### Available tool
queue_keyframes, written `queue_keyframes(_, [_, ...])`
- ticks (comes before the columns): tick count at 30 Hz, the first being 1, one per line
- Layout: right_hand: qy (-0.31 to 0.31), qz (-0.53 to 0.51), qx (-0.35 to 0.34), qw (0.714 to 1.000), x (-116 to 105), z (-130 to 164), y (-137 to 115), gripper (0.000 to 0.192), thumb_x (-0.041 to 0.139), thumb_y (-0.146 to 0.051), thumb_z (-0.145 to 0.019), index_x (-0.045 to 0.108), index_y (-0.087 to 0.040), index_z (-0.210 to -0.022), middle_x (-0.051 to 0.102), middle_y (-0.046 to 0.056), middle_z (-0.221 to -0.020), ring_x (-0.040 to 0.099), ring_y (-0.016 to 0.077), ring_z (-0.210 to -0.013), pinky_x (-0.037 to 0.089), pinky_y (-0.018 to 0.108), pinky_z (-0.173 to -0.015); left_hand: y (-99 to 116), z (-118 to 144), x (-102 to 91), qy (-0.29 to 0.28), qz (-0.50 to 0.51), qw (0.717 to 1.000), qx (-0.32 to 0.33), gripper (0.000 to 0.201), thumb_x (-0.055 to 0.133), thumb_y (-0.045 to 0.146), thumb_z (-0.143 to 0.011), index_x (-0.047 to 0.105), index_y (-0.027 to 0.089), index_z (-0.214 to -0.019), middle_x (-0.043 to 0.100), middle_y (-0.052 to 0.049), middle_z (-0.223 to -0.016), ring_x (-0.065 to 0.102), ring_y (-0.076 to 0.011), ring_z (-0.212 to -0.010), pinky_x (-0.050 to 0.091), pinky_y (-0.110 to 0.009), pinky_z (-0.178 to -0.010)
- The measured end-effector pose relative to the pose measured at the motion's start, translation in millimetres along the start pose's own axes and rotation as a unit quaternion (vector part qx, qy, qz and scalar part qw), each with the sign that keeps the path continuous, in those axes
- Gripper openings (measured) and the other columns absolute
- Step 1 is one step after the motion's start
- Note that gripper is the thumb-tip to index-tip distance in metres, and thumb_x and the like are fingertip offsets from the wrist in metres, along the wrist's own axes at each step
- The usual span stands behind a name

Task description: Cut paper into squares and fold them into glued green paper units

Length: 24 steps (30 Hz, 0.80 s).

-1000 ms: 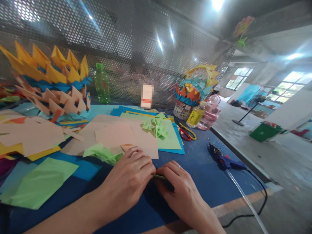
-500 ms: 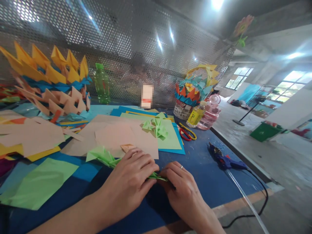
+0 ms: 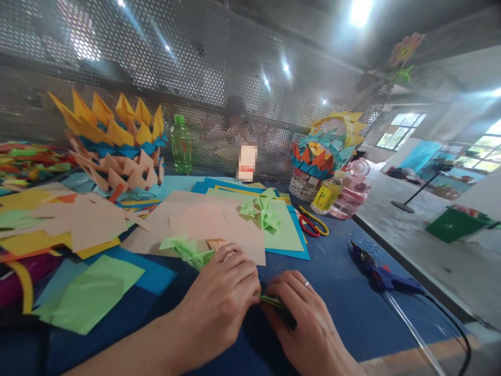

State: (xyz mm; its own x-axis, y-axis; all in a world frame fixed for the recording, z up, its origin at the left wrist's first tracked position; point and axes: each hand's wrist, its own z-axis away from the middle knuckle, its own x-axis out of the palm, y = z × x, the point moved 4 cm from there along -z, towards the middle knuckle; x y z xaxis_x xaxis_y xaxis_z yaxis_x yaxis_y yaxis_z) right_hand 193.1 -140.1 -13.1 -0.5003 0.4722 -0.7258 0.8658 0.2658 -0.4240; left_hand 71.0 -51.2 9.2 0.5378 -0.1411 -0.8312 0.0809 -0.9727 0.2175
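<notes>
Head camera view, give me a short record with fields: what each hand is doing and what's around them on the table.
left hand: pressing on green folded paper
right hand: pinching the same paper
surface: blue table
ahead of hands: green folded pieces on beige sheets
right side: glue gun, scissors
far left: yellow paper crown
back: green bottle

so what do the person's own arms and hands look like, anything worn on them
Both forearms are bare as far as the picture shows, with no sleeves, gloves or watch in sight. The right hand wears a thin, plain silver-coloured ring on one finger. The left hand shows no ring or other jewellery. The nails look short and unpainted, without markings.
</notes>
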Motion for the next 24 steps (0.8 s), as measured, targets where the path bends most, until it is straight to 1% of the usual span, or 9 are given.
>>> queue_keyframes(6, [0.006,0.01,-0.063,0.998,6,3,5,0.016,0.053,-0.006,-0.087,0.057,-0.02,-0.08,0.062,0.004,-0.075,0.057,0.019,-0.072,0.048,0.031,-0.064,6,2,-0.7,-0.013,-0.046,0.999,0.013,0.01,0.053,0.01,-0.083,0.053,0.018,-0.077,0.059,-0.001,-0.078,0.051,-0.0182,-0.081,0.033,-0.04,-0.098])
queue_keyframes(10, [0.014,0.023,-0.092,0.995,3,3,5,0.015,0.054,-0.008,-0.088,0.059,-0.021,-0.083,0.065,0.005,-0.076,0.062,0.0199,-0.075,0.052,0.031,-0.067,11,3,-2.2,-0.011,-0.079,0.996,0.042,0.011,0.05,0.009,-0.083,0.053,0.018,-0.078,0.06,-0.002,-0.079,0.052,-0.0188,-0.081,0.032,-0.041,-0.101])
queue_keyframes(12, [0.017,0.044,-0.102,0.994,0,2,4,0.011,0.057,-0.013,-0.088,0.061,-0.021,-0.092,0.068,0.006,-0.084,0.065,0.0207,-0.08,0.055,0.032,-0.071,9,2,-3.9,-0.007,-0.087,0.995,0.044,0.013,0.048,0.009,-0.084,0.054,0.019,-0.079,0.061,-0.002,-0.081,0.052,-0.0194,-0.083,0.03,-0.042,-0.104])
queue_keyframes(13, [0.02,0.06,-0.102,0.993,-1,2,3,0.013,0.058,-0.019,-0.089,0.062,-0.021,-0.101,0.069,0.008,-0.091,0.066,0.0222,-0.084,0.056,0.033,-0.072,7,1,-5.3,-0.002,-0.094,0.995,0.043,0.014,0.047,0.009,-0.085,0.054,0.02,-0.08,0.061,-0.002,-0.081,0.053,-0.0195,-0.084,0.03,-0.042,-0.104])
queue_keyframes(14, [0.023,0.078,-0.1,0.992,-2,2,3,0.025,0.06,-0.027,-0.088,0.06,-0.019,-0.112,0.069,0.01,-0.099,0.067,0.0246,-0.089,0.057,0.035,-0.074,4,0,-7.4,0.005,-0.103,0.994,0.042,0.016,0.046,0.008,-0.086,0.055,0.02,-0.08,0.062,-0.002,-0.081,0.053,-0.0194,-0.084,0.03,-0.043,-0.105])
queue_keyframes(16, [0.03,0.112,-0.086,0.99,-4,2,2,0.052,0.059,-0.043,-0.088,0.05,-0.015,-0.131,0.066,0.016,-0.114,0.066,0.03,-0.1,0.059,0.04,-0.076,-4,-2,-13.9,0.024,-0.119,0.992,0.037,0.019,0.044,0.007,-0.087,0.056,0.02,-0.08,0.062,-0.001,-0.081,0.055,-0.0184,-0.084,0.029,-0.042,-0.105])
queue_keyframes(17, [0.037,0.121,-0.074,0.989,-5,3,3,0.059,0.057,-0.046,-0.088,0.046,-0.014,-0.136,0.064,0.018,-0.118,0.065,0.0313,-0.103,0.059,0.042,-0.077,-10,-4,-17.9,0.032,-0.126,0.991,0.029,0.02,0.045,0.007,-0.088,0.057,0.02,-0.08,0.062,-0.001,-0.08,0.055,-0.0177,-0.085,0.03,-0.041,-0.105])
queue_keyframes(21, [0.05,0.117,-0.022,0.992,-6,5,6,0.044,0.049,-0.033,-0.094,0.045,-0.019,-0.136,0.063,0.015,-0.12,0.064,0.0282,-0.106,0.059,0.041,-0.082,-44,-10,-33.1,0.042,-0.16,0.986,-0.026,0.019,0.05,0.014,-0.092,0.063,0.018,-0.079,0.066,-0.002,-0.082,0.057,-0.0186,-0.088,0.032,-0.042,-0.1])
queue_keyframes(24, [0.054,0.106,-0.012,0.993,-5,7,7,0.039,0.049,-0.026,-0.094,0.048,-0.021,-0.132,0.063,0.013,-0.118,0.064,0.0264,-0.105,0.058,0.039,-0.083,-67,-12,-36.3,0.046,-0.185,0.98,-0.048,0.02,0.048,0.014,-0.093,0.064,0.017,-0.081,0.067,-0.003,-0.083,0.058,-0.0196,-0.087,0.034,-0.042,-0.095])
